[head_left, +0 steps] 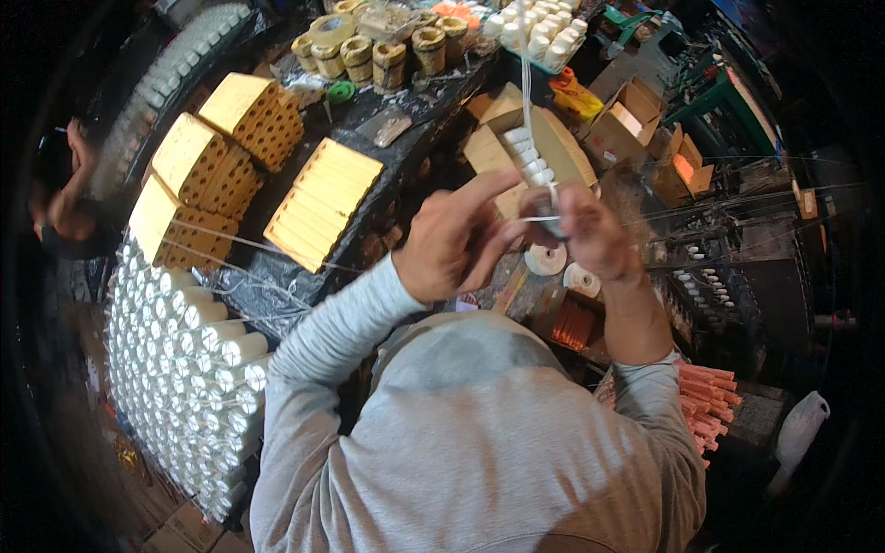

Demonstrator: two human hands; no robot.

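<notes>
In front of my chest, my left hand (452,241) is raised with its index finger stretched out. Its lower fingertips pinch near a short white string (539,219) that runs across to the other hand. Close by on the right, my right hand (597,235) is curled round a small dark grey thing, partly hidden by the fingers and too blurred to name. A pale cord (525,74) hangs from above toward the hands. Behind them stands an opened cardboard box (489,152) with a row of white spools (528,155) in it.
On a black-covered table at left lie yellow blocks with round holes (230,143) and a grooved yellow block (323,203). Many white cylinders (184,369) are stacked lower left. Thread cones (546,259) stand below the hands; pinkish sticks (708,396) lie at right. Thin strings (249,241) cross the left side.
</notes>
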